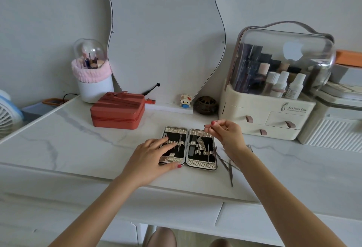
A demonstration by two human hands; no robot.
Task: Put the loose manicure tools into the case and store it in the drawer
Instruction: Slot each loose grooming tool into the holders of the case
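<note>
- Big white marble-look vanity top point(74, 148) takes up most of the view, with a wavy-edged mirror point(166, 31) leaning on the wall behind it.
- Cream cosmetic organizer point(264, 113) with a clear dome lid sits at the back right, bottles inside, small drawers below.
- Coral zip box point(117, 111) is back left of centre, with a brush holder point(92, 74) wrapped in a pink band behind it.
- The manicure case point(189, 147) lies open flat near the front edge, both halves black inside, a few tools already strapped in.
- Left hand point(154, 154) lies flat on the case's left half, fingers spread, thumb at the front edge, not pinching anything.
- Right hand point(225, 133) hovers over the right half, thumb and fingertips pressed together on a thin metal tool point(205, 132) that angles down toward the case.
- Loose tools point(228, 165) lie on the top just right of the case, thin and dark; can't tell exactly what each one is.
</note>
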